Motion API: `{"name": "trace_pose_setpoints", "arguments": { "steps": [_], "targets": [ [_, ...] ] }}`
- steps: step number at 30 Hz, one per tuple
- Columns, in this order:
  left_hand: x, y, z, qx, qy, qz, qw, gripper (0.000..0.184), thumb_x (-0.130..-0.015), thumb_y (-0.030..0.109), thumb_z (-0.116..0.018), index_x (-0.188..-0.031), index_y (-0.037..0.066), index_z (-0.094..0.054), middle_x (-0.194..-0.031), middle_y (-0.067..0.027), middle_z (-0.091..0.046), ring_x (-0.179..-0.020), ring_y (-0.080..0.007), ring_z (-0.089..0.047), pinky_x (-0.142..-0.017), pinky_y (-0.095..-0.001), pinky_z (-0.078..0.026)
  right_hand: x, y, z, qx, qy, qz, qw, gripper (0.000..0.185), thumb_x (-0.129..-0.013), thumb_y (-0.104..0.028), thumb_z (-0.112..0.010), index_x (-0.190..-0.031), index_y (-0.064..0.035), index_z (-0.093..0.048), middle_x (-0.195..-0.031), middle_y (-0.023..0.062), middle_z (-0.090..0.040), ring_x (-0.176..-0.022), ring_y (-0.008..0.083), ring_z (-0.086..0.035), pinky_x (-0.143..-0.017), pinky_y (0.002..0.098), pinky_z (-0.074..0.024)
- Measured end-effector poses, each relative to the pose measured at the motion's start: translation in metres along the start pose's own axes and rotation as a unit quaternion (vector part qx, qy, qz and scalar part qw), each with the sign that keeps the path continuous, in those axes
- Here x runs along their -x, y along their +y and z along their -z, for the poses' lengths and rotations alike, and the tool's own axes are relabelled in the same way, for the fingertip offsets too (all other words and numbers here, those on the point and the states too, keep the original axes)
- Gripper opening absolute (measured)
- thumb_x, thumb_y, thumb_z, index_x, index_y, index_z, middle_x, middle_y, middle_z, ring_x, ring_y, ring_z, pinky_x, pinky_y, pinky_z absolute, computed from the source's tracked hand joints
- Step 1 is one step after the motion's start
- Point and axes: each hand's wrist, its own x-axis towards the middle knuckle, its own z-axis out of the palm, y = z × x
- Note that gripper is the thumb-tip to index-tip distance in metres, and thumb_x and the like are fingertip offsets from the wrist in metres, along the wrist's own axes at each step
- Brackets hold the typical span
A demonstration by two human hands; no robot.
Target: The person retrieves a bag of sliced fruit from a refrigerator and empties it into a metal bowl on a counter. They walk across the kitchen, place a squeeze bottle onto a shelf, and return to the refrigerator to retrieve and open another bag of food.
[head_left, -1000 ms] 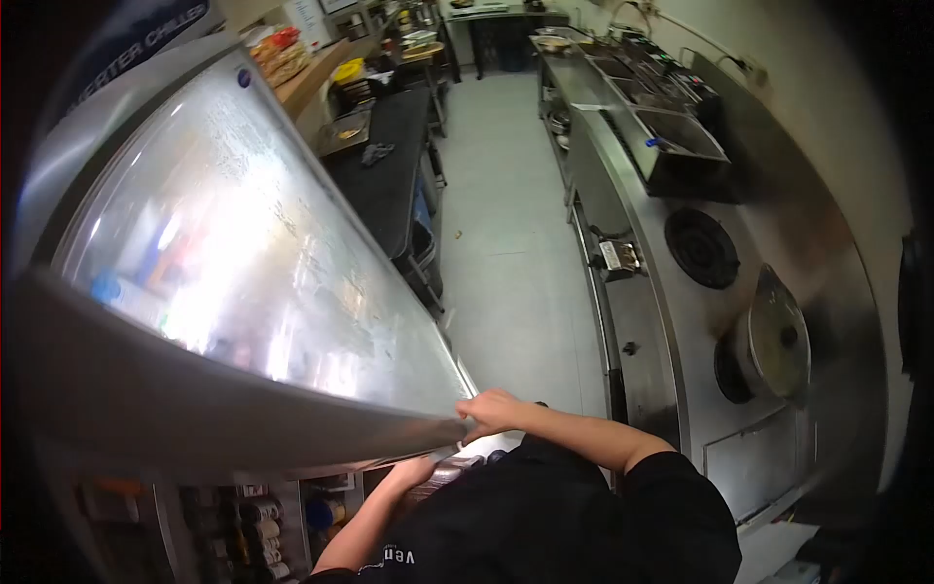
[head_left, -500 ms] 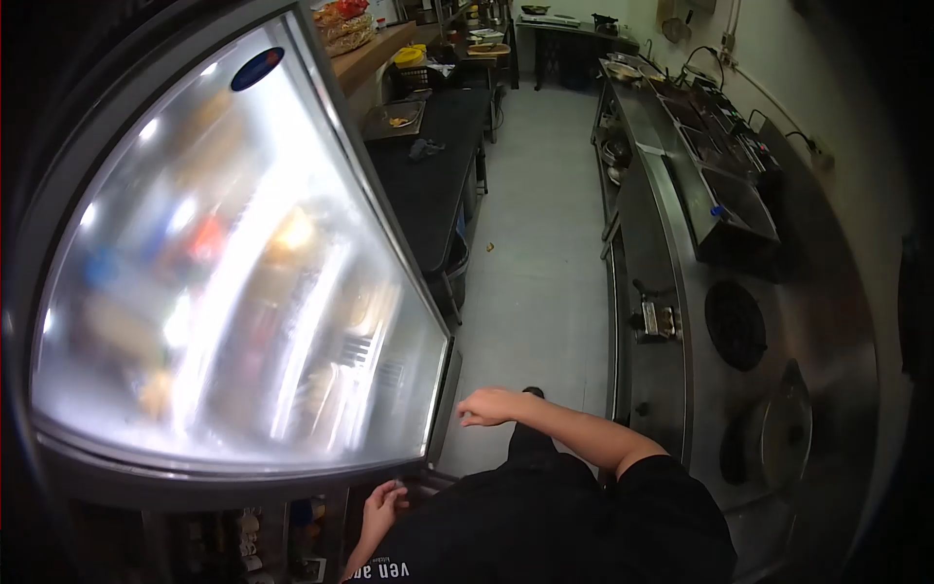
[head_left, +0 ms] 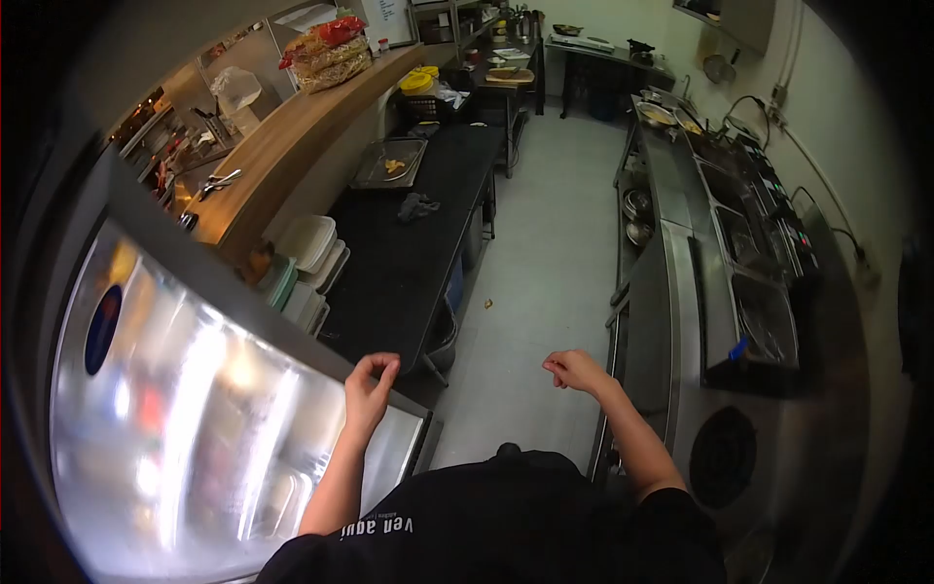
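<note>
My left hand [head_left: 370, 389] is raised in front of the glass door of a lit chiller [head_left: 185, 419], its fingers curled with nothing visible between them. Over the floor near the right counter hangs my right hand [head_left: 576, 371], fingers bent inward and touching nothing. The chiller door looks closed, and blurred goods show behind its fogged glass. Just beyond my left hand lies the edge of a black worktable [head_left: 389, 263], which bears a metal tray [head_left: 375, 163] with yellow scraps, a grey cloth [head_left: 416, 206] and stacked plastic lids [head_left: 307, 241].
On the right runs a steel counter [head_left: 686, 292] with fryers [head_left: 764, 311] and a black burner [head_left: 723, 456]. A wooden shelf [head_left: 282, 156] with bagged food [head_left: 331, 60] borders the left side. A small scrap [head_left: 488, 304] lies on the aisle floor [head_left: 530, 224].
Both hands have come away from the chiller door, which swung shut. My left hand has risen and my right hand has moved right. The view has advanced along the aisle.
</note>
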Motion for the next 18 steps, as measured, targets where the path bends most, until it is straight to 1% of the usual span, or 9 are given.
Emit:
{"name": "trace_pose_setpoints", "arguments": {
  "steps": [5, 7, 9, 11, 13, 14, 16, 17, 18],
  "targets": [
    [-0.092, -0.017, -0.063, -0.036, 0.06, -0.032, 0.997, 0.02, -0.085, 0.016, -0.067, -0.099, 0.002, -0.062, -0.103, -0.0095, -0.063, -0.096, -0.0157, -0.058, -0.088, -0.0294, -0.043, -0.085, 0.028, 0.037, 0.009, 0.01, 0.005, 1.0, 0.02, -0.089, -0.022, -0.056, -0.094, -0.0058, -0.066, -0.073, 0.0099, -0.068, -0.061, 0.0247, -0.064, -0.064, 0.0353, -0.0503],
    [-0.127, -0.041, -0.091, -0.033, 0.077, 0.012, 0.996, 0.019, -0.084, 0.014, -0.067, -0.098, 0.002, -0.061, -0.107, -0.0102, -0.062, -0.098, -0.0162, -0.058, -0.087, -0.0285, -0.044, -0.134, 0.046, 0.049, 0.002, -0.043, 0.083, 0.996, 0.019, -0.088, -0.019, -0.055, -0.096, -0.0057, -0.066, -0.08, 0.012, -0.068, -0.073, 0.0251, -0.066, -0.067, 0.0361, -0.0505],
    [-0.174, -0.07, -0.115, 0.005, 0.075, 0.068, 0.995, 0.018, -0.084, 0.012, -0.067, -0.097, 0.002, -0.061, -0.109, -0.0103, -0.06, -0.097, -0.0162, -0.058, -0.086, -0.0273, -0.044, -0.186, 0.059, 0.07, 0.064, 0.042, 0.184, 0.98, 0.017, -0.086, -0.011, -0.055, -0.098, -0.0058, -0.065, -0.09, 0.0151, -0.067, -0.088, 0.0277, -0.064, -0.072, 0.0369, -0.051],
    [-0.231, -0.092, -0.133, 0.023, 0.114, 0.0, 0.993, 0.015, -0.082, 0.015, -0.068, -0.088, 0.001, -0.064, -0.101, -0.0126, -0.063, -0.091, -0.0221, -0.06, -0.084, -0.0322, -0.045, -0.24, 0.073, 0.097, 0.065, 0.209, 0.268, 0.938, 0.019, -0.083, -0.002, -0.054, -0.099, -0.0052, -0.064, -0.092, 0.0144, -0.067, -0.095, 0.0286, -0.063, -0.074, 0.0354, -0.0519],
    [-0.3, -0.097, -0.154, 0.033, 0.123, 0.004, 0.992, 0.017, -0.082, 0.017, -0.069, -0.078, 0.001, -0.065, -0.094, -0.0121, -0.064, -0.088, -0.0223, -0.061, -0.082, -0.0311, -0.046, -0.279, 0.062, 0.14, -0.207, 0.179, 0.105, 0.956, 0.014, -0.09, -0.005, -0.053, -0.098, -0.0037, -0.064, -0.091, 0.0098, -0.066, -0.095, 0.022, -0.064, -0.072, 0.0305, -0.0535],
    [-0.334, -0.085, -0.164, 0.036, 0.105, 0.028, 0.993, 0.019, -0.083, 0.018, -0.069, -0.076, 0.001, -0.065, -0.092, -0.012, -0.065, -0.089, -0.0228, -0.062, -0.082, -0.0302, -0.046, -0.295, 0.054, 0.166, -0.211, 0.174, 0.093, 0.957, 0.014, -0.09, -0.005, -0.053, -0.098, -0.0037, -0.064, -0.091, 0.0098, -0.066, -0.095, 0.022, -0.064, -0.072, 0.0305, -0.0535],
    [-0.406, -0.075, -0.189, 0.046, 0.059, 0.057, 0.996, 0.022, -0.085, 0.02, -0.067, -0.076, 0.0, -0.064, -0.093, -0.0107, -0.066, -0.091, -0.0205, -0.061, -0.085, -0.029, -0.044, -0.328, 0.042, 0.225, -0.217, 0.029, -0.154, 0.963, 0.015, -0.089, -0.009, -0.057, -0.103, -0.0071, -0.064, -0.105, 0.0133, -0.064, -0.091, 0.0204, -0.065, -0.066, 0.0263, -0.0532],
    [-0.441, -0.08, -0.209, 0.058, 0.034, 0.065, 0.996, 0.023, -0.087, 0.021, -0.064, -0.078, 0.0, -0.064, -0.097, -0.0095, -0.065, -0.092, -0.0178, -0.06, -0.088, -0.0287, -0.043, -0.35, 0.045, 0.245, -0.214, -0.004, -0.214, 0.953, 0.024, -0.089, -0.013, -0.06, -0.113, -0.0123, -0.061, -0.121, 0.0176, -0.055, -0.087, 0.0249, -0.066, -0.064, 0.0255, -0.0537],
    [-0.474, -0.084, -0.227, 0.069, 0.03, 0.063, 0.995, 0.023, -0.087, 0.021, -0.064, -0.078, 0.0, -0.064, -0.097, -0.0095, -0.065, -0.092, -0.0178, -0.06, -0.088, -0.0287, -0.043, -0.37, 0.05, 0.271, -0.208, 0.003, -0.22, 0.953, 0.024, -0.089, -0.013, -0.06, -0.113, -0.0123, -0.061, -0.121, 0.0176, -0.055, -0.087, 0.0249, -0.066, -0.064, 0.0255, -0.0537]
  ]
}}
